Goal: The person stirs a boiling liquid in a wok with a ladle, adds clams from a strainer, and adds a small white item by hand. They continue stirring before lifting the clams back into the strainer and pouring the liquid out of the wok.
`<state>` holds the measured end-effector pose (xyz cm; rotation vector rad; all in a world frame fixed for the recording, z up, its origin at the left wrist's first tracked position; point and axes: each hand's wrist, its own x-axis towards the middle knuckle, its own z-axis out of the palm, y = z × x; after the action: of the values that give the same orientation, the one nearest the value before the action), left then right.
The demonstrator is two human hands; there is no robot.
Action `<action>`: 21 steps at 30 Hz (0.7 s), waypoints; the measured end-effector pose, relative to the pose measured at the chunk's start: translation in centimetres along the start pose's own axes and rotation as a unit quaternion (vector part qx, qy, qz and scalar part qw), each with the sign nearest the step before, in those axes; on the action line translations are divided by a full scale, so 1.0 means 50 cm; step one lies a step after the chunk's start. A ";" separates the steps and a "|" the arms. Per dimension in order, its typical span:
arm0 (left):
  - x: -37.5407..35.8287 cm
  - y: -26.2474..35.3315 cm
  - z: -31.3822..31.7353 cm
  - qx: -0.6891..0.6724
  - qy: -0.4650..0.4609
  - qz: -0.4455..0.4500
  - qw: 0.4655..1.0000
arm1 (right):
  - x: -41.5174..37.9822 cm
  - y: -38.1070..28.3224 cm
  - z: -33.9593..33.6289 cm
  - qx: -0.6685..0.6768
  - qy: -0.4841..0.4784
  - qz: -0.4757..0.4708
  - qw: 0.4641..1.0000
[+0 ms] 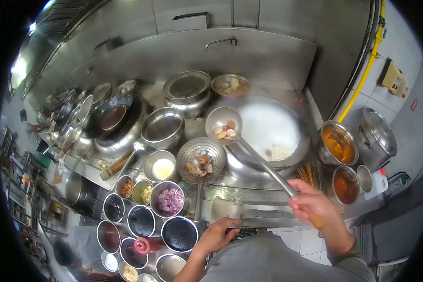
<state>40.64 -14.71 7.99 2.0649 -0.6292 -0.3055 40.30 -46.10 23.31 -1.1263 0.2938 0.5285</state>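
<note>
1. The right hand (312, 204) is closed in a firm grip around the long handle of a ladle (224, 123), near the handle's lower end.
2. The ladle's bowl sits at the left rim of the big wok (286, 157) and carries a few pale and orange pieces of food.
3. The wok is filled with white steam; a small heap of pale food shows near its right side.
4. The left hand (217, 236) rests low at the front edge of the steel surface (258, 193), fingers curled downward; whether its grip has hold of anything cannot be told.
5. A perforated strainer (201, 160) lies just left of the wok, its handle pointing toward the person, with shell-like pieces inside.
6. Left of the left hand stand many round steel bowls: one with chopped red onion (170, 200), one with white liquid (163, 168), several with dark sauce.
7. Right of the wok are two pots of amber liquid (338, 143) and a lidded steel pot (377, 136).
8. Another person's dark-haired head (65, 254) shows at the lower left.
</note>
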 end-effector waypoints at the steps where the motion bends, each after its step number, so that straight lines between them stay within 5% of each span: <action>1: -0.006 -0.002 -0.004 0.001 -0.002 -0.008 1.000 | 0.027 0.019 0.002 -0.058 0.005 -0.015 0.998; 4: -0.016 -0.003 -0.014 0.004 -0.002 -0.024 1.000 | 0.090 0.065 0.032 -0.195 0.037 -0.051 0.979; 12: -0.007 0.041 -0.033 -0.009 -0.019 -0.098 0.995 | 0.008 0.055 -0.074 -0.115 0.133 -0.089 0.980; 21: 0.066 0.048 0.013 -0.031 -0.055 -0.021 0.998 | -0.171 0.014 -0.255 -0.269 0.241 -0.022 0.932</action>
<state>42.33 -18.04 9.75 2.0140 -0.6352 -0.4594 33.25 -59.67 21.64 -1.7957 0.5704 0.2868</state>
